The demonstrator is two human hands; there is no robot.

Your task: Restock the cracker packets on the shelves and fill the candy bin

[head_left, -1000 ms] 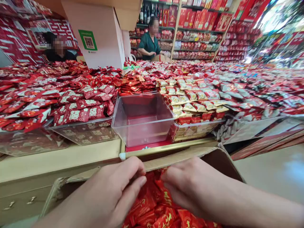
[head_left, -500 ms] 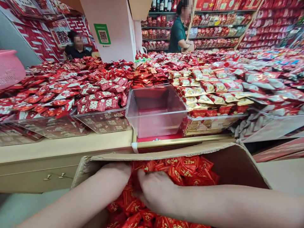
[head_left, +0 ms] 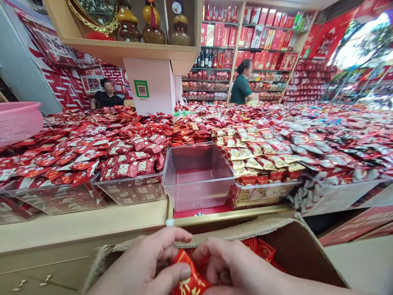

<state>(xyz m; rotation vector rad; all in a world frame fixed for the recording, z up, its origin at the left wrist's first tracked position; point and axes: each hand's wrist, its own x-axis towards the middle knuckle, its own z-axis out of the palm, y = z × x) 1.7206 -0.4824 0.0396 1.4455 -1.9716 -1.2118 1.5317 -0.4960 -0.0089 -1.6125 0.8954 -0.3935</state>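
Note:
Both hands are raised above an open cardboard box that holds red packets with gold lettering. My left hand is closed round a red packet, its thumb pressed on the front. Opposite it, my right hand has its fingers curled in against red packets; how many it holds is hidden. More red packets show inside the box behind my right hand. Just beyond the box stands a transparent plastic bin, its bare floor visible.
Bins of maroon packets and of gold-and-red durian packets flank the transparent bin. A pink basket stands at the left. Overhead juts a wooden shelf. Two people, one in a green shirt, are behind the counter.
My hands have come up out of the box, bringing red packets with them. The view has tilted upward, showing more shelves. The person in green has shifted slightly.

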